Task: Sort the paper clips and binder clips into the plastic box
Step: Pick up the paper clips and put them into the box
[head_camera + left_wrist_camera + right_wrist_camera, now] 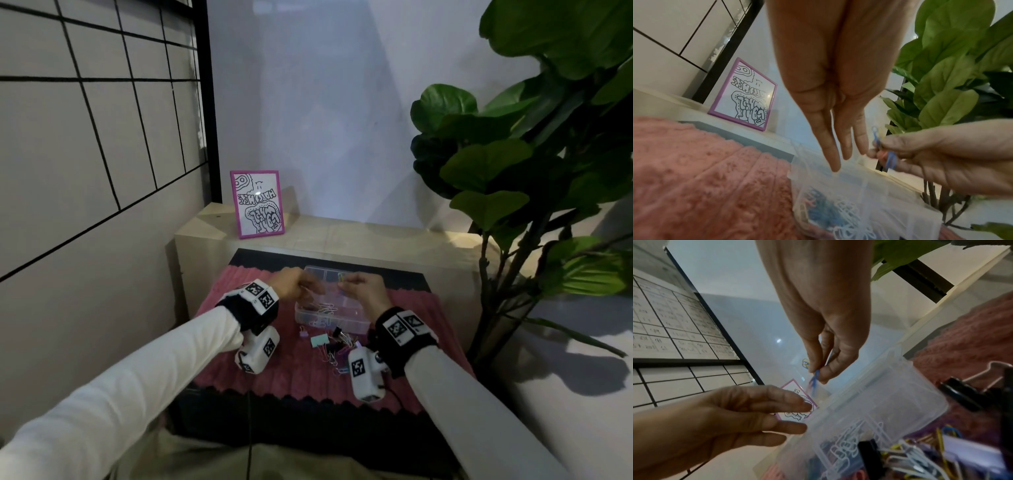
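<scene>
A clear plastic box (346, 324) with compartments lies on a pink mat. Its near-left compartment holds several paper clips (323, 310). Above the box's far side, my right hand (352, 282) pinches a blue paper clip (813, 384) between thumb and fingers; the clip (890, 160) hangs down with other colours linked to it. My left hand (301, 286) hovers over the box's left side, fingers (835, 162) straight, pointing down and holding nothing. A loose pile of paper clips and binder clips (334, 346) lies in front of the box, with a black binder clip (966, 395) among them.
The pink fluffy mat (291, 370) covers a dark table. A beige ledge (376, 236) behind it carries a pink-framed drawing (257, 204). A large leafy plant (531, 154) stands at the right. A black-gridded panel (102, 120) lines the left wall.
</scene>
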Available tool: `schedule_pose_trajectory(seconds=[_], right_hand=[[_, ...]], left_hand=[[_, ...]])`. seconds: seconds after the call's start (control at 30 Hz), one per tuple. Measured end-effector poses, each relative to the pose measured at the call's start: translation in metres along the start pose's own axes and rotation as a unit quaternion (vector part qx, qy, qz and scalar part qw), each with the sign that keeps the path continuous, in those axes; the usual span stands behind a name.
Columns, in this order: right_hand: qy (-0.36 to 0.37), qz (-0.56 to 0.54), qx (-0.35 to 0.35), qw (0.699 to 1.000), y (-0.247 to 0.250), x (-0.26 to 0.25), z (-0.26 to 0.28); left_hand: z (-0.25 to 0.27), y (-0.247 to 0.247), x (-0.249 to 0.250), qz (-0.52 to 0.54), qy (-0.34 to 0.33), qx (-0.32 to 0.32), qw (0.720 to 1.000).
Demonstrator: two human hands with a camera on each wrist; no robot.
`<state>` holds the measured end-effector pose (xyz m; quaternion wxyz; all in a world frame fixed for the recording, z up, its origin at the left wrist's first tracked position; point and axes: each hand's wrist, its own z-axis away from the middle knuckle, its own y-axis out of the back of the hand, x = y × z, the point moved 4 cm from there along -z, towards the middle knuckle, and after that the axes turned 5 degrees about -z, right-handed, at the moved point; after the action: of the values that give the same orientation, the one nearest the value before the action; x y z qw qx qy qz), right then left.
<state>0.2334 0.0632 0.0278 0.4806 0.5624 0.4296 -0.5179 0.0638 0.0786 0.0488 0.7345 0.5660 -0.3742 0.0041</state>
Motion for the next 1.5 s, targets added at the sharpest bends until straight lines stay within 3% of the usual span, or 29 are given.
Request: schedule_pose_trajectory(seconds=[0.1, 0.2, 0.4, 0.53, 0.7, 0.77, 0.87, 1.23, 1.37, 1.5], right_hand=[[-0.011, 0.104, -0.065, 0.992, -0.010, 0.005, 0.007], [0.010, 0.254, -0.121, 0.960, -0.012, -0.002, 0.020], [0.132, 0.290, -0.102, 0.942, 0.008, -0.021, 0.056], [0.169, 0.309, -0.148, 0.924, 0.011, -0.017, 0.077], [0.123, 0.460, -0.265, 0.838, 0.004, 0.019, 0.088], [0.119, 0.514, -0.278, 0.803, 0.004, 0.026, 0.089], [0.143, 0.550, -0.271, 0.776, 0.002, 0.026, 0.089], [0.110, 0.524, -0.271, 0.800, 0.002, 0.018, 0.090], [0.133, 0.519, -0.261, 0.803, -0.007, 0.019, 0.089], [0.115, 0.463, -0.250, 0.843, -0.012, 0.024, 0.087]], left_hand=[[0.016, 0.008, -0.002, 0.029, -0.001, 0.037, 0.999], [0.038, 0.014, -0.005, -0.001, -0.017, 0.042, 0.999], [0.071, -0.027, -0.025, 0.041, -0.003, -0.027, 0.999], [0.073, -0.059, 0.008, -0.058, -0.089, -0.011, 0.994], [0.050, -0.084, 0.031, -0.144, -0.140, -0.030, 0.979], [0.046, -0.085, 0.033, -0.189, -0.127, -0.042, 0.973], [0.045, -0.087, 0.036, -0.235, -0.129, -0.052, 0.962], [0.047, -0.070, 0.018, -0.250, -0.106, -0.101, 0.957], [0.048, -0.069, 0.020, -0.235, -0.095, -0.102, 0.962], [0.042, -0.081, 0.041, -0.186, -0.125, -0.067, 0.972]])
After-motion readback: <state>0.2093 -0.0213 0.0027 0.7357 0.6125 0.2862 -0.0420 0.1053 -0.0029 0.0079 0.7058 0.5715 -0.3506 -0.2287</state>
